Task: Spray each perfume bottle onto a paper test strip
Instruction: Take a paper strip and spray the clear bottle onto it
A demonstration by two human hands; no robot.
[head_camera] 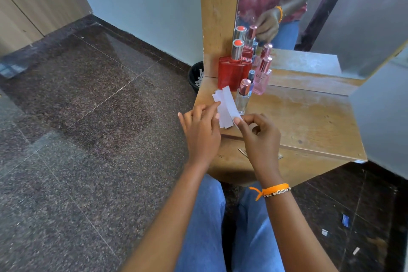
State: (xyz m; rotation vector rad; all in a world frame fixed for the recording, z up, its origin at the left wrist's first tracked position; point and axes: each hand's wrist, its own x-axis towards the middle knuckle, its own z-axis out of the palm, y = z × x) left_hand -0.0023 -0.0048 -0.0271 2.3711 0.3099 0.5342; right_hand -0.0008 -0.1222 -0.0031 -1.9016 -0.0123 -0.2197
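While left hand (202,132) steadies strip stack (224,109) mid-frame, right hand (257,137) pinches one strip: peel single sheet, keep clear of bottles (242,81).

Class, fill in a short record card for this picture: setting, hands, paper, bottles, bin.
setting: wooden shelf below a mirror
left hand: fingers on the stack of paper strips
right hand: pinching one strip out of the stack
bottles: red bottle, pink bottle, clear bottle, small blue-capped bottle, all capped
bin: black, on the floor left of the shelf, paper scraps inside
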